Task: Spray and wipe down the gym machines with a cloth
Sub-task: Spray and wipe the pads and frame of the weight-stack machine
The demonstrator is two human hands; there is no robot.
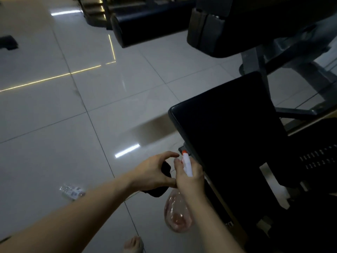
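Spray bottle up, cloth in hand, black seat pad waiting.

Far left on the glossy grey tiled floor (54, 114), a clear plastic water bottle (72, 191) lying flat, out of play. Moving right: left hand (155, 172) with thumb and forefinger curled open, remaining fingers seemingly tucking a dark black cloth (165, 169) into the palm, probably kept ready for wiping. Next, right hand (190, 178) wrapped tight round the white neck of a clear pinkish round-bellied spray bottle (178, 214), orange nozzle tip (183, 152) aimed toward the flat black padded machine seat (228, 128) just beside it. Trigger finger hidden, so squeeze impossible to confirm. Likely about to mist that pad, not yet wiped.
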